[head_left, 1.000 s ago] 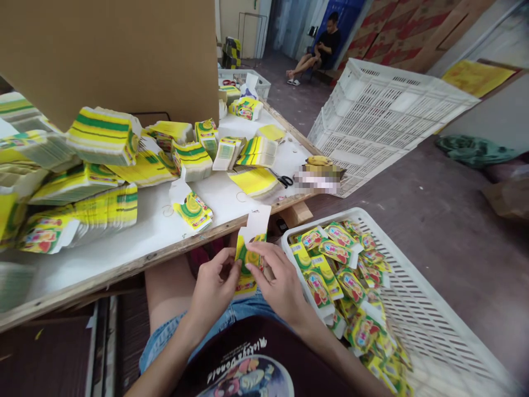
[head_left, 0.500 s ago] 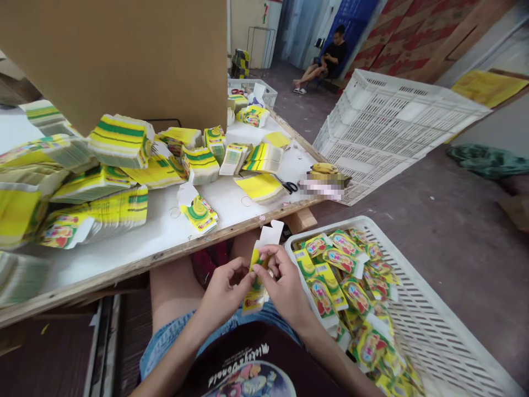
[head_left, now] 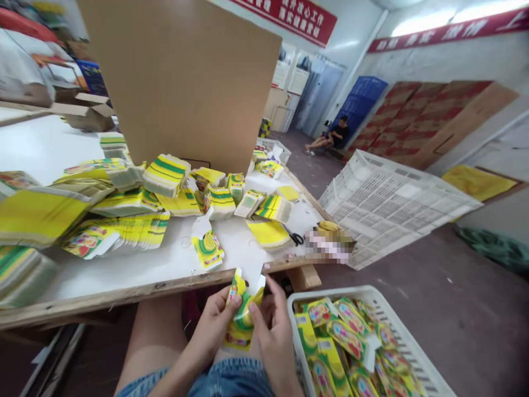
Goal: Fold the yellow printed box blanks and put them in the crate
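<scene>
A small yellow and green printed carton (head_left: 239,325) is held over my lap, just in front of the table edge, with its upper flaps spread apart. My left hand (head_left: 217,317) pinches its left side between thumb and fingers. My right hand (head_left: 275,328) grips the right side, thumb on the front; some of its fingers are hidden behind. Beyond them, on the white table (head_left: 157,264), lies a similar carton (head_left: 208,249) with a raised white flap. Stacks of flat cartons (head_left: 165,175) spread across the table. To my right, a white plastic basket (head_left: 366,293) holds many cartons (head_left: 347,336).
Black-handled scissors (head_left: 296,238) and bananas (head_left: 328,227) lie near the table's right edge. Stacked white crates (head_left: 397,204) stand beyond them. A tall cardboard sheet (head_left: 182,82) rises behind the stacks. One person (head_left: 339,131) sits at the back; another's sleeve (head_left: 19,66) shows far left.
The view has tilted up, showing more of the room. The carton between my hands has gone from narrow and folded to spread wider, its flaps now parted.
</scene>
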Tool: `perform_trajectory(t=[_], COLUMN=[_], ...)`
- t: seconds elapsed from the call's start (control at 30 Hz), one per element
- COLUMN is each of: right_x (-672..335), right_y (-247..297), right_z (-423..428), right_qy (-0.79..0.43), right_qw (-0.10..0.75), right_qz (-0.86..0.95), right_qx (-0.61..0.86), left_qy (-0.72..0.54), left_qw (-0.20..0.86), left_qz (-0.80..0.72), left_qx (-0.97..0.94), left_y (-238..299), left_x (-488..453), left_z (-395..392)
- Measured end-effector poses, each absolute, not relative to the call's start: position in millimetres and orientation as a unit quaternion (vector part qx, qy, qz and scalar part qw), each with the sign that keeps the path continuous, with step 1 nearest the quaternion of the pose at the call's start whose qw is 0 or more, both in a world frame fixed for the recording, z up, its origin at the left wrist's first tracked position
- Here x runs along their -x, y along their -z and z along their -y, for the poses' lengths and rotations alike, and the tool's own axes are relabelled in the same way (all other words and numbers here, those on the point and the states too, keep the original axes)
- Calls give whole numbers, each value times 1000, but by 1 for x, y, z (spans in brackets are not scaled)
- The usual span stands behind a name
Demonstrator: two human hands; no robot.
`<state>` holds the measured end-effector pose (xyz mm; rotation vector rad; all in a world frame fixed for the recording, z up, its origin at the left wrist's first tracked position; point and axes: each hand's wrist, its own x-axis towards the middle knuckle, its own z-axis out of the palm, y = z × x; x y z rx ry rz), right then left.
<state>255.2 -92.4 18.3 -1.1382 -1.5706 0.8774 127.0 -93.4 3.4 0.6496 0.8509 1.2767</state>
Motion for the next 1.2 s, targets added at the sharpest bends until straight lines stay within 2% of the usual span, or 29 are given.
perform_trajectory(t=[0.1, 0.2, 0.3, 0.47, 0.7, 1.2], right_x=[-256, -256, -254, -257, -270, -284], right_y=[-11, -6, -6, -14, -16, -10], right_z=[84, 81, 82, 84, 77, 72], right_qy=[-388, -377, -418, -491, -581, -590], right_qw=[441, 443, 450, 505, 445, 378], right_qz=[640, 630, 606, 549, 543, 575], right_qx=[495, 514, 506, 449, 411, 422], left_qy=[-586, -578, -561, -549, -532, -503], left_qw=[632, 581, 543, 615, 698, 738], left_qz=[-392, -428, -455, -378, -292, -294], left_qx=[-321, -380, -428, -422, -379, -341], left_y=[-1, 1, 0, -7, -11, -6], left_x=[-125, -124, -121, -108, -97, -103], left_z=[91, 94, 100, 106, 109, 104])
